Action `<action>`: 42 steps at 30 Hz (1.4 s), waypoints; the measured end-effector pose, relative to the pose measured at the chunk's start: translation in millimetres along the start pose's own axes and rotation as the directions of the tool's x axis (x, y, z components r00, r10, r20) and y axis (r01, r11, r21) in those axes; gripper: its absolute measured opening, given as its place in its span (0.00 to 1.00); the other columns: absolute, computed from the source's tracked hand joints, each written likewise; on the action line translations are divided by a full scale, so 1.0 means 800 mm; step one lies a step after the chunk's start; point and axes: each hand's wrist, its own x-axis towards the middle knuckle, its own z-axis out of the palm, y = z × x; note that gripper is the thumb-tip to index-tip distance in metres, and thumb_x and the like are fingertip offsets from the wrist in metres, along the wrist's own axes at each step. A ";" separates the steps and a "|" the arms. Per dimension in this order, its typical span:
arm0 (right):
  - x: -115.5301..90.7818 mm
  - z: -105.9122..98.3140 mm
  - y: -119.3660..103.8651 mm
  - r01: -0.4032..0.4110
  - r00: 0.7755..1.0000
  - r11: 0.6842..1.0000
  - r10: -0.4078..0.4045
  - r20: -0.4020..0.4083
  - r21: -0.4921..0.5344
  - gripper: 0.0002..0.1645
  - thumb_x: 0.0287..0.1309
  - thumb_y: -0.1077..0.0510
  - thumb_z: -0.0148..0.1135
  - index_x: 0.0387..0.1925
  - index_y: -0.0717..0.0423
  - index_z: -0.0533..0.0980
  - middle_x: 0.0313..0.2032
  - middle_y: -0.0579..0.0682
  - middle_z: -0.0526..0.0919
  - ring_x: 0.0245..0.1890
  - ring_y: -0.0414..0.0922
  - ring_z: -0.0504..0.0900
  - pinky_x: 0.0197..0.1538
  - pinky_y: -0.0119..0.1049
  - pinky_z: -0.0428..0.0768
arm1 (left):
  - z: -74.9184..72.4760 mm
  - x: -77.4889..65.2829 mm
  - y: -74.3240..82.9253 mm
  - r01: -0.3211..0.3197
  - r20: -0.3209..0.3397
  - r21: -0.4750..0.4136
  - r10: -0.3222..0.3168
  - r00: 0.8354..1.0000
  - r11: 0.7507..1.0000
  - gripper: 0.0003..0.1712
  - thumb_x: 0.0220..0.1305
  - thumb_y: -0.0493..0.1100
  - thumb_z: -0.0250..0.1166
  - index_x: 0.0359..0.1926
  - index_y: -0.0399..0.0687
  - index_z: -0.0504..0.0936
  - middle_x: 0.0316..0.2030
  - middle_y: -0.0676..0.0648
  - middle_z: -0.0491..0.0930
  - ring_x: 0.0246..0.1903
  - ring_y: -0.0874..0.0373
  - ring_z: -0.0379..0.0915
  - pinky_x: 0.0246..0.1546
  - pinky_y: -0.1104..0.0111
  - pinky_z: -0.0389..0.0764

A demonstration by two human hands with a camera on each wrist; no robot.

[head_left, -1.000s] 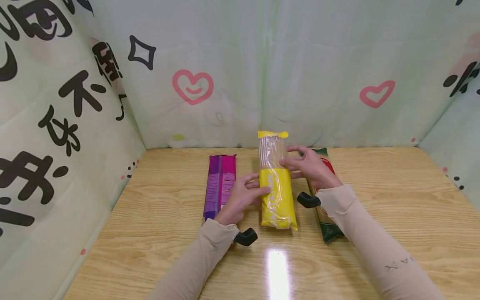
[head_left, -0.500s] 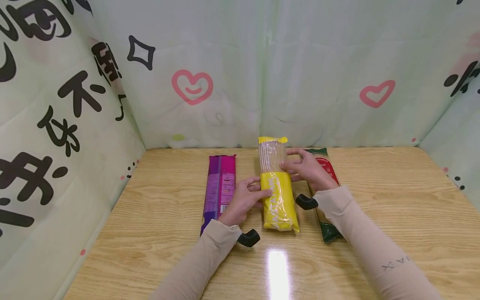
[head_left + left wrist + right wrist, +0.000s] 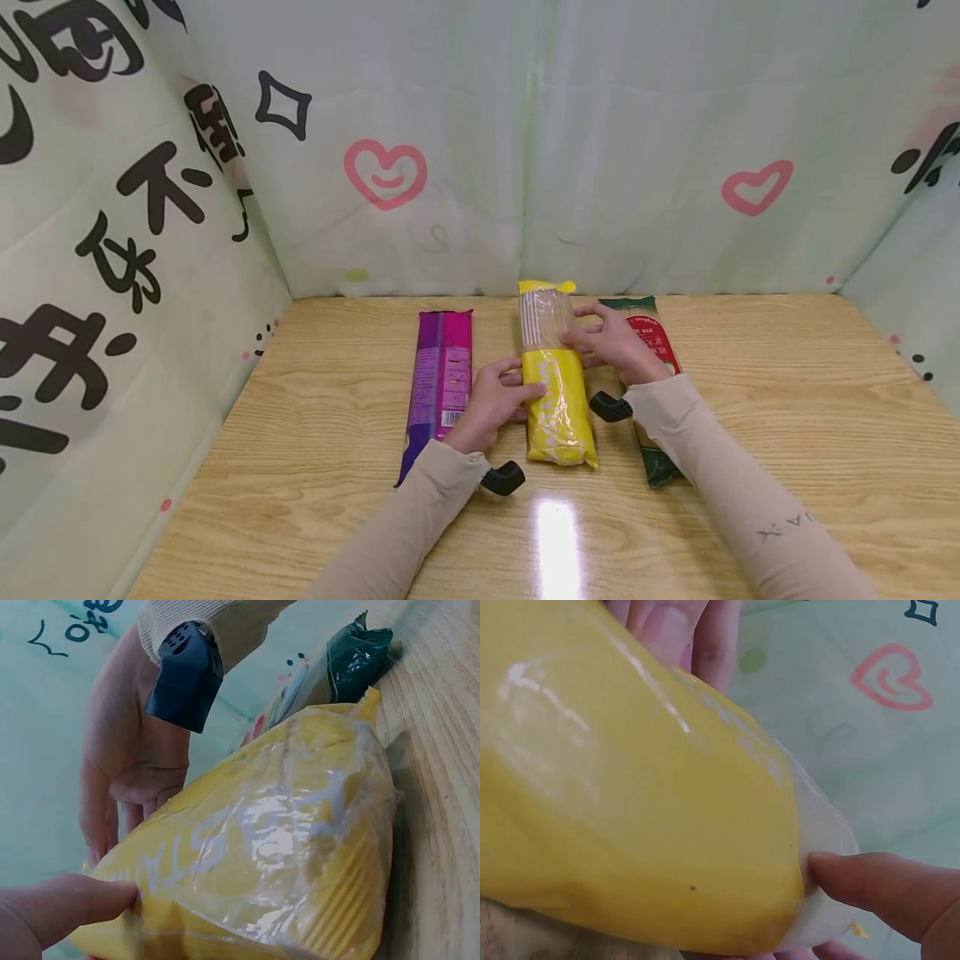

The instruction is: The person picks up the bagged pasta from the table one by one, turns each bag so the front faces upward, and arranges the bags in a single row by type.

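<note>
Both hands hold a yellow pack of pasta (image 3: 558,400) with a clear upper window showing long pale sticks. My left hand (image 3: 491,404) pinches its left edge, thumb on the front and fingers going behind. Higher up on the opposite edge, my right hand (image 3: 618,342) grips it; in the right wrist view that thumb (image 3: 877,881) presses the clear film. The pack's lower end comes close to the wooden table (image 3: 442,772) in the left wrist view. To its left lies a purple and magenta pack (image 3: 438,383), partly covered by the left wrist.
A green-ended pack with a red label (image 3: 652,337) lies at the right, partly under the right hand and sleeve. A pale printed curtain (image 3: 615,125) stands behind the table's back edge and along both sides.
The yellow pack has come down slightly in the head view, its top end most, and both hands have moved with it. The purple and green packs have stayed put.
</note>
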 end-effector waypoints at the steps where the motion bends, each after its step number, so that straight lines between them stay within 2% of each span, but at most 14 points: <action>1: 0.000 0.000 0.000 -0.003 1.000 1.000 0.003 0.000 -0.005 0.38 0.67 0.52 0.61 0.71 0.59 0.56 0.64 0.68 0.71 0.56 0.60 0.79 0.52 0.44 0.84 | 0.000 0.000 0.000 0.000 -0.002 0.004 0.000 1.000 1.000 0.32 0.60 0.36 0.70 0.65 0.38 0.72 0.49 0.38 0.82 0.34 0.55 0.83 0.33 0.63 0.87; 8: 0.002 0.001 0.003 -0.019 1.000 0.999 0.019 0.003 -0.038 0.37 0.68 0.52 0.60 0.71 0.59 0.56 0.63 0.69 0.71 0.55 0.59 0.79 0.51 0.43 0.84 | 0.002 0.001 0.000 0.010 -0.010 0.014 -0.010 1.000 1.000 0.33 0.60 0.36 0.70 0.66 0.38 0.71 0.49 0.38 0.82 0.32 0.55 0.83 0.31 0.64 0.86; 16: 0.003 0.002 0.005 -0.032 0.999 0.998 0.033 0.017 -0.058 0.38 0.69 0.52 0.59 0.72 0.60 0.55 0.64 0.69 0.70 0.56 0.60 0.77 0.55 0.46 0.82 | 0.005 -0.001 -0.001 -0.007 -0.009 0.023 0.007 1.000 1.000 0.33 0.61 0.35 0.68 0.67 0.38 0.71 0.45 0.38 0.82 0.28 0.57 0.81 0.30 0.63 0.86; 24: 0.007 0.002 0.013 -0.027 0.999 0.998 0.029 0.034 -0.053 0.38 0.69 0.53 0.58 0.72 0.61 0.55 0.64 0.68 0.70 0.57 0.59 0.77 0.58 0.47 0.81 | 0.006 0.001 -0.004 -0.021 -0.005 0.038 0.021 1.000 0.999 0.34 0.62 0.35 0.68 0.68 0.39 0.70 0.48 0.37 0.82 0.31 0.56 0.82 0.31 0.64 0.86; 31: 0.009 0.001 0.017 -0.007 0.999 0.996 0.011 0.054 -0.084 0.37 0.69 0.54 0.58 0.71 0.67 0.57 0.62 0.71 0.72 0.55 0.60 0.79 0.57 0.47 0.81 | 0.006 -0.001 -0.004 -0.041 -0.012 0.077 0.042 0.999 0.996 0.35 0.62 0.35 0.68 0.70 0.39 0.68 0.50 0.36 0.82 0.37 0.52 0.84 0.32 0.64 0.87; 35: 0.006 0.001 0.016 -0.013 0.998 0.995 0.019 0.062 -0.095 0.38 0.68 0.55 0.59 0.71 0.68 0.58 0.63 0.70 0.71 0.57 0.60 0.79 0.59 0.49 0.79 | 0.002 -0.002 -0.003 -0.080 -0.052 0.140 0.088 0.995 0.987 0.34 0.60 0.34 0.69 0.67 0.42 0.72 0.50 0.38 0.81 0.37 0.55 0.83 0.34 0.66 0.86; 37: 0.003 0.001 0.014 -0.018 0.999 0.991 0.025 0.048 -0.132 0.37 0.68 0.54 0.60 0.70 0.67 0.60 0.63 0.69 0.71 0.57 0.60 0.78 0.62 0.49 0.76 | -0.001 -0.002 -0.002 -0.111 -0.067 0.157 0.123 0.990 0.981 0.32 0.59 0.33 0.69 0.66 0.43 0.74 0.49 0.38 0.81 0.37 0.56 0.82 0.34 0.66 0.86; 42: -0.004 -0.003 0.006 0.033 0.999 0.980 -0.032 0.011 -0.196 0.33 0.67 0.56 0.59 0.67 0.68 0.64 0.63 0.67 0.69 0.56 0.61 0.76 0.63 0.51 0.75 | -0.010 -0.004 0.007 -0.180 -0.071 0.157 0.193 0.979 0.971 0.31 0.60 0.31 0.67 0.65 0.42 0.75 0.50 0.36 0.80 0.37 0.52 0.82 0.37 0.59 0.87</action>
